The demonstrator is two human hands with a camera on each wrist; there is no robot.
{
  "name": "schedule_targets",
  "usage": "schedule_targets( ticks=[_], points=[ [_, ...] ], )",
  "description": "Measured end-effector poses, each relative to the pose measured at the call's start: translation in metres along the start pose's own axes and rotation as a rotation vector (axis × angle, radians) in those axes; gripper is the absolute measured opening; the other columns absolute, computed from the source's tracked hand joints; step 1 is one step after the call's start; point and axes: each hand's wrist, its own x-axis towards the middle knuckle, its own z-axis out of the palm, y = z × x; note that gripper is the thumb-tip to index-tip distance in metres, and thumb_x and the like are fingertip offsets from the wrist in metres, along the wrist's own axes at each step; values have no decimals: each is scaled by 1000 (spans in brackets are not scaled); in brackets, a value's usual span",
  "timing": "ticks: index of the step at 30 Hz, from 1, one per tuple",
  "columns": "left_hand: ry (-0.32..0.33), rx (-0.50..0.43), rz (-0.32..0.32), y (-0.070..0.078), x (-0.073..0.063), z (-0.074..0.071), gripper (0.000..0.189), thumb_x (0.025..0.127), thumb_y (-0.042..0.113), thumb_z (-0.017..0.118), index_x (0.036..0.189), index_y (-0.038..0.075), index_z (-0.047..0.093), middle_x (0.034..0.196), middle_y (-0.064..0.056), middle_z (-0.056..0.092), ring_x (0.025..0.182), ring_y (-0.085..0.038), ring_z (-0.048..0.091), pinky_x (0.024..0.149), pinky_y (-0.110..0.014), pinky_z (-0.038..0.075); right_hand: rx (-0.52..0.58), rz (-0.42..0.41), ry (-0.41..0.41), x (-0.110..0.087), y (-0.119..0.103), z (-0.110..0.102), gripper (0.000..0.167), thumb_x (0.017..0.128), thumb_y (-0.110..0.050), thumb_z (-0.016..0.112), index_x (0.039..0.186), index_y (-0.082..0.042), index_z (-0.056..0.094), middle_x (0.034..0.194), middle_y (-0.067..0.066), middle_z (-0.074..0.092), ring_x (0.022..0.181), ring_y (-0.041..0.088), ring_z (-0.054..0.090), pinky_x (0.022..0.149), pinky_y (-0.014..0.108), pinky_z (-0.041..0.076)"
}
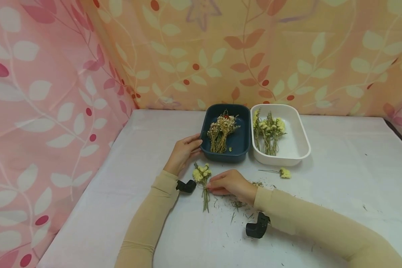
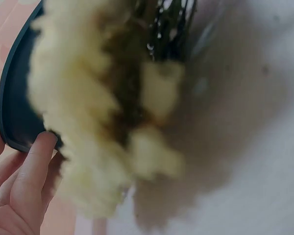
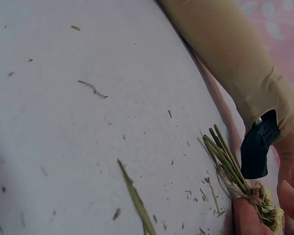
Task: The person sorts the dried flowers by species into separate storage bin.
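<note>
My right hand [image 1: 232,184] pinches a small tied bunch of yellow dried flowers [image 1: 202,174] by its bound stems, low over the table. The flower heads point toward the trays, the cut stems [image 3: 225,161] toward me. Fairly straight, the fingers of my left hand [image 1: 183,152] touch the left side of a dark blue tray [image 1: 238,143]. Several bunches of pale dried flowers [image 1: 223,128] lie in that tray. Close to the left wrist camera, blurred yellow blooms [image 2: 83,112] cover part of the tray and hand [image 2: 19,200].
A white tray [image 1: 296,143] beside the blue one holds several yellow flower bunches [image 1: 270,130]. One loose yellow flower [image 1: 284,173] lies in front of it. Stem scraps [image 1: 238,204] litter the white-covered table [image 1: 127,197]. Patterned cloth [image 1: 241,56] hangs behind.
</note>
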Motion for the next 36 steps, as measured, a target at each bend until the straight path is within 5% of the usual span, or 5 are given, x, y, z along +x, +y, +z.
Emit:
schedule_targets(
  ticks=[21,36],
  points=[
    [0,13,7,-1,1,-1,47,99,20,65,144,12,55,143,-16,57,127,-30,60,99,-33,56,147,110,-106,3,2,16,29,93,-4,66,118,11,67,86,6,77,80,13,74,84,30,62],
    [-5,23,27,-1,1,-1,46,99,19,64,144,12,55,144,-19,55,126,-31,60,97,-33,58,168,104,-15,7,5,27,28,93,-3,66,117,11,66,93,12,77,79,13,74,84,33,63]
  ],
)
